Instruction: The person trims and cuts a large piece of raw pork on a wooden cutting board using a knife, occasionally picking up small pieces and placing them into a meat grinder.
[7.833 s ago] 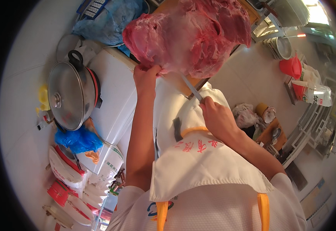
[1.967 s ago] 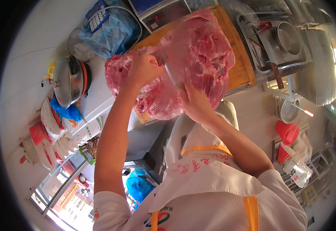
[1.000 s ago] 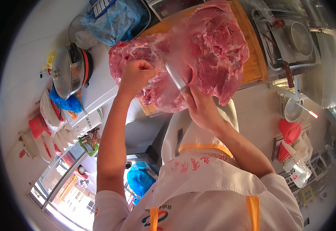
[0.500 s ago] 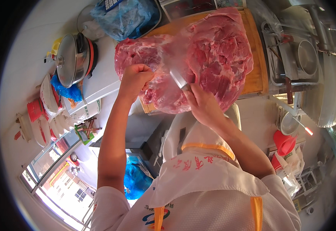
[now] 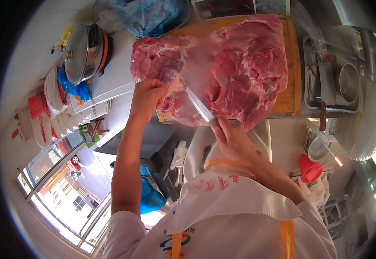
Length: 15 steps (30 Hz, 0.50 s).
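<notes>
A large slab of raw red meat (image 5: 248, 64) lies spread over a wooden cutting board (image 5: 292, 56). My left hand (image 5: 147, 98) is closed at the slab's near left edge, pinching a pale strip of fat or membrane on the meat. In my right hand (image 5: 235, 140) is a knife (image 5: 202, 108), gripped by its handle, which the fingers mostly hide. Its bare blade slants up and left over the near middle of the meat, the tip close to the pinched strip. A hazy smear blurs the middle of the slab.
Left of the board, a lidded pan (image 5: 78, 54) stands on a white counter (image 5: 117, 73). Blue plastic bags (image 5: 149, 17) lie behind the board. On the right, a metal tray (image 5: 311, 93) holds a steel pot (image 5: 349, 82) and a cleaver (image 5: 326, 86).
My right hand has drawn the knife back toward me, showing more of its blade. My left hand still pinches the meat and has moved slightly nearer. The whole view has shifted a little.
</notes>
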Available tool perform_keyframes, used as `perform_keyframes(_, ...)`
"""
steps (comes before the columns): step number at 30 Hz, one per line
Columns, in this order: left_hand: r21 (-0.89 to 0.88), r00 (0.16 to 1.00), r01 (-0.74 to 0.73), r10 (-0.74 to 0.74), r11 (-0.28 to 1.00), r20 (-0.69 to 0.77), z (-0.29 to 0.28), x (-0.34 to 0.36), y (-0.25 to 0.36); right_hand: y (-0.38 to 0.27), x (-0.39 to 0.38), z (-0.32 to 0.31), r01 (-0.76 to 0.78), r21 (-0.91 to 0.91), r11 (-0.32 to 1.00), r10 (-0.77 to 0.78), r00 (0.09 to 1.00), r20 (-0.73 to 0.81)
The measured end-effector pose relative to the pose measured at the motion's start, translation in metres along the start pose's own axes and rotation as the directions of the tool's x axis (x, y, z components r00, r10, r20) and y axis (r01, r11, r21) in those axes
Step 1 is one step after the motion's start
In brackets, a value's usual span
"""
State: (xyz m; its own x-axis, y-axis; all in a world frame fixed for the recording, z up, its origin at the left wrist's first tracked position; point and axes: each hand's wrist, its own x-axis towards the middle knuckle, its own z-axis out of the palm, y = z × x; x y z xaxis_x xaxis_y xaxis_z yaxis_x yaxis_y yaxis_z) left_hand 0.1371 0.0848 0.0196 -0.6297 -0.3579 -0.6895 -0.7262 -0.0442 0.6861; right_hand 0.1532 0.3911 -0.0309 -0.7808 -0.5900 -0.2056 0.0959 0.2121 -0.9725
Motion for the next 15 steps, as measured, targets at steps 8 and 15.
perform_keyframes(8,-0.008,1.000,-0.006,0.006,1.000,0.022,-0.002,-0.010,-0.003,0.004,0.046,0.012,-0.046,-0.196,0.979,0.056,0.997,0.047)
perform_keyframes(15,-0.065,0.999,0.040,-0.039,0.997,0.022,-0.014,-0.031,-0.032,-0.016,0.025,-0.018,-0.057,-0.090,0.994,0.064,0.995,0.074)
